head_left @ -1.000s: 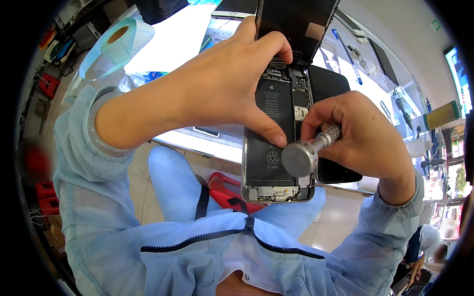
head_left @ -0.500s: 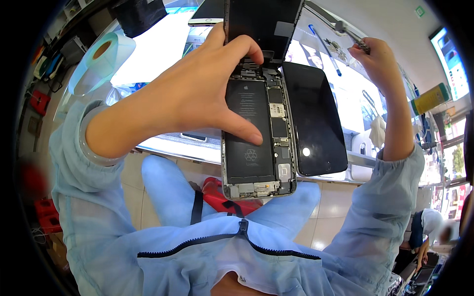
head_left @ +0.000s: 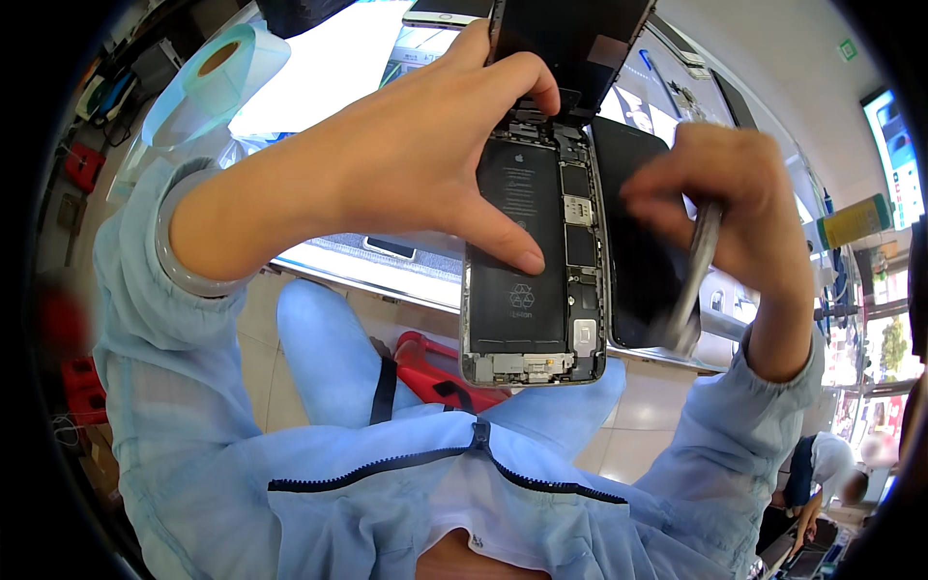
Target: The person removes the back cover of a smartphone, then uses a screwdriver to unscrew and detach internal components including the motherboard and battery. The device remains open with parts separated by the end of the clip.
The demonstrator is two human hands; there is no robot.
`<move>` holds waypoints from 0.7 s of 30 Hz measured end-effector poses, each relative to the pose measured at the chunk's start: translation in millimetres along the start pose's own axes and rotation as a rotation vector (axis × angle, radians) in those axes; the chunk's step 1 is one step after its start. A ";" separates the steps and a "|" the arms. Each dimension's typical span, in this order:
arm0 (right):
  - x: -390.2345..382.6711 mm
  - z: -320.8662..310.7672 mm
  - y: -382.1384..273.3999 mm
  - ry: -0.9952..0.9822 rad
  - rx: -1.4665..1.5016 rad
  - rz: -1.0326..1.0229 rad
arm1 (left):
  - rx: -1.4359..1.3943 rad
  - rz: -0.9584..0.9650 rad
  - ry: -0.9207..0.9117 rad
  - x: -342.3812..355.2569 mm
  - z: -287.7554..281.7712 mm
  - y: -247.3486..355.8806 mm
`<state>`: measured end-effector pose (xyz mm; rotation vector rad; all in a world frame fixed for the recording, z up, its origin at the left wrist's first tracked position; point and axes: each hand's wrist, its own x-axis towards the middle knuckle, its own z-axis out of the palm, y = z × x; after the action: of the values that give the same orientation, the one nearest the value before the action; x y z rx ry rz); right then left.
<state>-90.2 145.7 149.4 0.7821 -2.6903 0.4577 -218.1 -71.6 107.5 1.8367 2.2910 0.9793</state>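
The left hand [head_left: 425, 159], thumb and fingers wide apart, holds an opened phone [head_left: 522, 324], screen [head_left: 570, 43] raised, at the bench's [head_left: 416, 281] edge; the right hand [head_left: 739, 193], blurred, curls around a metal tool [head_left: 698, 275] over a black phone [head_left: 633, 280] alongside.

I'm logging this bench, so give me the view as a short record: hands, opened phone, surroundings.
Left hand: spread across the opened phone, partly over its battery
Right hand: gripping a metal tool, motion-blurred
Raised screen: at the phone's far end
Right of opened phone: black phone
Upper left: pale blue roll
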 end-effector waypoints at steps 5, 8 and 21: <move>-1.6 10.8 -22.4 -0.106 0.138 0.062 | 0.086 0.138 0.023 2.5 -1.6 1.7; -1.1 12.4 -21.7 -0.074 0.314 0.144 | 0.081 0.182 0.049 1.2 -0.8 -1.0; 1.9 7.3 -43.7 -0.112 0.988 0.570 | 0.074 0.168 0.043 0.4 -2.1 -0.1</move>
<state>-68.7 107.0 153.0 0.1839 -2.6548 1.9987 -219.2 -72.1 109.3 2.0871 2.2564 0.9752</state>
